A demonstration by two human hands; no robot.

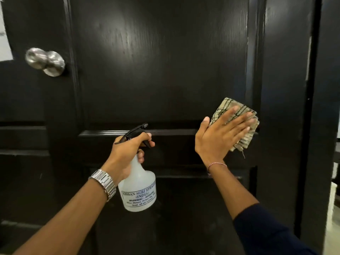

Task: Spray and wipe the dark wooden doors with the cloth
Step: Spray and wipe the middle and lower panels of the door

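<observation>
A dark wooden door (161, 70) with raised panels fills the view, glossy with faint streaks near its top. My left hand (127, 153) grips the neck of a white spray bottle (139, 188) with a black nozzle, one finger curled on the trigger, held at the door's middle rail. My right hand (222, 135) presses a folded beige checked cloth (237, 115) flat against the door at the right end of that rail, fingers straight.
A round metal door knob (46, 60) sticks out at the upper left. A white paper (4, 43) hangs at the far left edge. The dark door frame (312, 126) runs down the right side, with a bright floor (334, 218) beyond it.
</observation>
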